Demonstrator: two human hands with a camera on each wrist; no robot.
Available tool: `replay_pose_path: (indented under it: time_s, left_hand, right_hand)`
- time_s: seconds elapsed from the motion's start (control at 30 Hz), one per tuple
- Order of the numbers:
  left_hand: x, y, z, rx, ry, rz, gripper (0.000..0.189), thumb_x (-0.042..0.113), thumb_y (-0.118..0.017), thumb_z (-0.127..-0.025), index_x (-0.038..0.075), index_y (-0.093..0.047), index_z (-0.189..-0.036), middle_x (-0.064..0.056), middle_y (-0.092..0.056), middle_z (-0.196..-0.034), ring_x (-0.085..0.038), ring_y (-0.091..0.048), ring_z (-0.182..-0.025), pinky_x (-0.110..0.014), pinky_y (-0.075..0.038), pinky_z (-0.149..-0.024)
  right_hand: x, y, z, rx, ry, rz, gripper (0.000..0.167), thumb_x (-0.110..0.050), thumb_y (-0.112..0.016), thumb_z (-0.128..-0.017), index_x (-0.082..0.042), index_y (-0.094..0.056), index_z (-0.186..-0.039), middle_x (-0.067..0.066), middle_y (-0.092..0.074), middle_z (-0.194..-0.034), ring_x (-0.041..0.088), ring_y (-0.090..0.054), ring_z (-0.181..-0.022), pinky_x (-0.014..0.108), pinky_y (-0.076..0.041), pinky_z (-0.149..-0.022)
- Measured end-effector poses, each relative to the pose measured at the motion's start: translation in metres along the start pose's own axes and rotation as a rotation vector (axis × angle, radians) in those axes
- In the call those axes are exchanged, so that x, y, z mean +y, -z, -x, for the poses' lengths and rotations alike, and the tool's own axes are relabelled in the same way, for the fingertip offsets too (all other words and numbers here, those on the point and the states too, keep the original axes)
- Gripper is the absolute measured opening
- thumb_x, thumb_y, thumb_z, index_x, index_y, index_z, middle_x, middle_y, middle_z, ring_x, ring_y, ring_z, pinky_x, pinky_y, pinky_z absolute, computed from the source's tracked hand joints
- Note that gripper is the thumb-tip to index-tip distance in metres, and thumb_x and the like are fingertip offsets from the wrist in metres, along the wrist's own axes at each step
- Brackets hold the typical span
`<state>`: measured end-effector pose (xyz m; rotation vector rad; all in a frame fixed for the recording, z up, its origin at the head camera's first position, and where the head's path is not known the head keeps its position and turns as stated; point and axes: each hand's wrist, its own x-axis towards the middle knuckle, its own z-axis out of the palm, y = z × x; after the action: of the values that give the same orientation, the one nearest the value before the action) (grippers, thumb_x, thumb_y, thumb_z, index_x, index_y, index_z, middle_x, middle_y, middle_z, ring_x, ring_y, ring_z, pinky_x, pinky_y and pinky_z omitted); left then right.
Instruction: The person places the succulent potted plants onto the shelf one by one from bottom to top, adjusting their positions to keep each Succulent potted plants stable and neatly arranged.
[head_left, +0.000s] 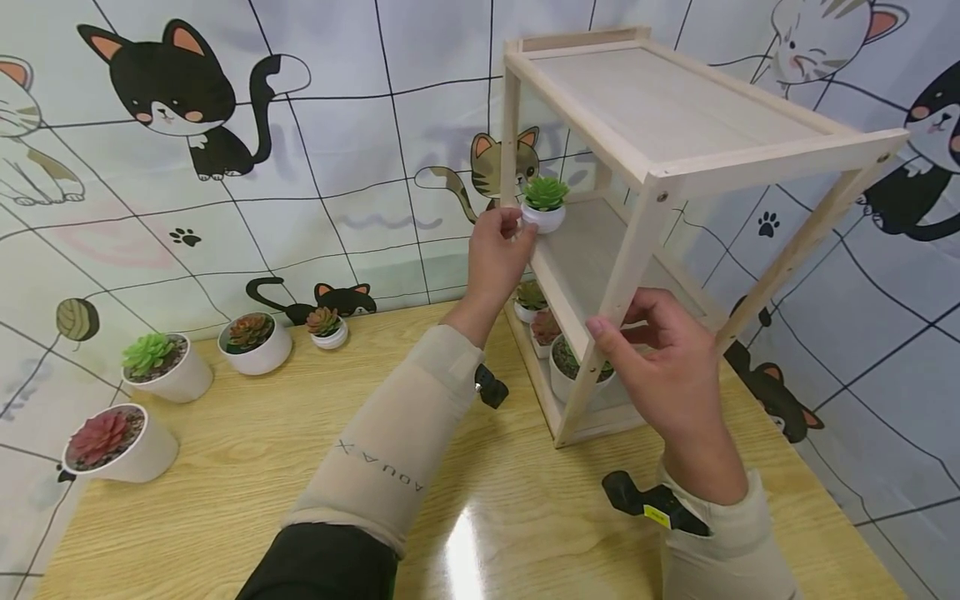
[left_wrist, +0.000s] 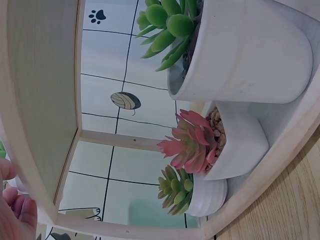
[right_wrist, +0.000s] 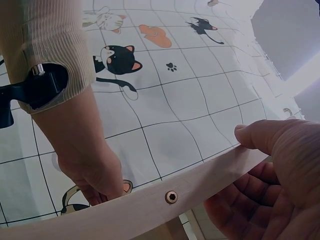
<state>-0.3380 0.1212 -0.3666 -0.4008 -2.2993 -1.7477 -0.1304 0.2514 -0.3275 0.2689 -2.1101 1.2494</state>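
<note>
My left hand (head_left: 498,250) pinches a small green potted succulent (head_left: 545,196) by its white pot, over the far end of the wooden rack's middle shelf (head_left: 592,258). In the left wrist view only the fingertips (left_wrist: 20,205) show, beyond the shelf edge. Nearer to me, my right hand (head_left: 671,367) grips the rack's front post (head_left: 630,250), thumb on one side and curled fingers on the other. The right wrist view has that thumb lying along the post (right_wrist: 150,205). Below, the bottom shelf holds a large green succulent (left_wrist: 245,50), a red one in an angular pot (left_wrist: 235,145) and a small round-potted one (left_wrist: 207,195).
Several potted succulents stand along the left of the wooden table (head_left: 300,450): a red one (head_left: 123,442), a bright green one (head_left: 168,367), a reddish-green one (head_left: 255,343) and a small orange one (head_left: 327,327). The rack's top shelf (head_left: 697,100) rises at right. A cat-print sheet hangs behind.
</note>
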Motion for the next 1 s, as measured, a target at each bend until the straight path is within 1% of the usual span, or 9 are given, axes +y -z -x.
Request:
replay_pose_path:
  time_s: [0.13,0.27,0.33,0.5,0.63,0.77,0.9,1.0]
  left_hand:
    - [0.0,0.003,0.001,-0.003,0.019,-0.002,0.031,0.021,-0.067,-0.102,0.003,-0.065,-0.128,-0.013,-0.063,-0.126,-0.025,-0.062,-0.118,-0.032,-0.052,-0.104]
    - [0.002,0.008,0.001,-0.001,0.038,0.01,0.033,0.02,-0.068,-0.102,0.002,-0.064,-0.129,-0.013,-0.063,-0.125,-0.023,-0.063,-0.116,-0.029,-0.053,-0.103]
    - [0.002,0.011,0.001,0.004,0.038,0.028,0.035,0.02,-0.069,-0.101,0.001,-0.063,-0.129,-0.014,-0.064,-0.125,-0.023,-0.064,-0.115,-0.028,-0.054,-0.101]
    - [-0.001,0.022,0.006,0.002,0.018,0.068,0.039,0.02,-0.069,-0.101,0.0,-0.061,-0.133,-0.015,-0.063,-0.126,-0.023,-0.063,-0.115,-0.028,-0.055,-0.1]
    - [-0.004,0.035,0.012,0.007,0.016,0.085,0.037,0.022,-0.068,-0.101,0.004,-0.061,-0.134,-0.013,-0.063,-0.127,-0.021,-0.063,-0.117,-0.027,-0.054,-0.101]
    - [-0.006,0.052,0.021,0.023,0.019,0.083,0.037,0.024,-0.068,-0.101,0.008,-0.061,-0.134,-0.01,-0.063,-0.129,-0.02,-0.062,-0.119,-0.028,-0.054,-0.102]
    - [-0.009,0.069,0.032,0.038,-0.009,0.057,0.038,0.025,-0.068,-0.101,0.008,-0.06,-0.135,-0.009,-0.063,-0.13,-0.02,-0.063,-0.119,-0.029,-0.054,-0.101]
    - [-0.013,0.083,0.044,0.045,-0.038,0.042,0.039,0.024,-0.069,-0.101,0.007,-0.06,-0.135,-0.009,-0.062,-0.131,-0.021,-0.063,-0.119,-0.031,-0.055,-0.102]
  right_hand:
    - [0.0,-0.001,0.0,0.002,0.017,-0.003,0.026,0.007,-0.077,-0.088,0.007,-0.068,-0.112,-0.004,-0.071,-0.104,0.003,-0.066,-0.085,0.013,-0.057,-0.077]
    - [0.0,-0.003,-0.001,0.008,0.027,-0.022,0.027,0.008,-0.077,-0.086,0.007,-0.068,-0.111,-0.011,-0.07,-0.104,0.004,-0.066,-0.085,0.012,-0.057,-0.076]
    - [0.0,-0.003,-0.001,0.013,0.029,-0.03,0.027,0.009,-0.077,-0.086,0.007,-0.068,-0.111,-0.014,-0.069,-0.104,0.004,-0.066,-0.086,0.012,-0.056,-0.076]
    - [-0.001,-0.003,-0.002,0.023,0.021,-0.027,0.028,0.009,-0.077,-0.085,0.007,-0.069,-0.112,-0.016,-0.069,-0.103,0.004,-0.066,-0.085,0.01,-0.056,-0.075]
    - [-0.001,-0.002,-0.001,0.022,0.018,-0.02,0.027,0.008,-0.077,-0.086,0.008,-0.069,-0.112,-0.017,-0.068,-0.103,0.004,-0.065,-0.085,0.01,-0.056,-0.075]
    - [0.0,-0.002,-0.001,0.014,0.02,-0.018,0.027,0.007,-0.077,-0.087,0.008,-0.068,-0.112,-0.019,-0.068,-0.103,0.003,-0.065,-0.086,0.012,-0.057,-0.075]
    - [0.0,-0.003,-0.001,0.012,0.024,-0.016,0.026,0.006,-0.077,-0.088,0.009,-0.067,-0.112,-0.018,-0.068,-0.103,0.003,-0.065,-0.086,0.013,-0.057,-0.075]
    - [0.0,-0.004,0.0,0.013,0.025,-0.017,0.025,0.006,-0.077,-0.088,0.008,-0.068,-0.112,-0.015,-0.069,-0.103,0.003,-0.065,-0.085,0.013,-0.057,-0.075]
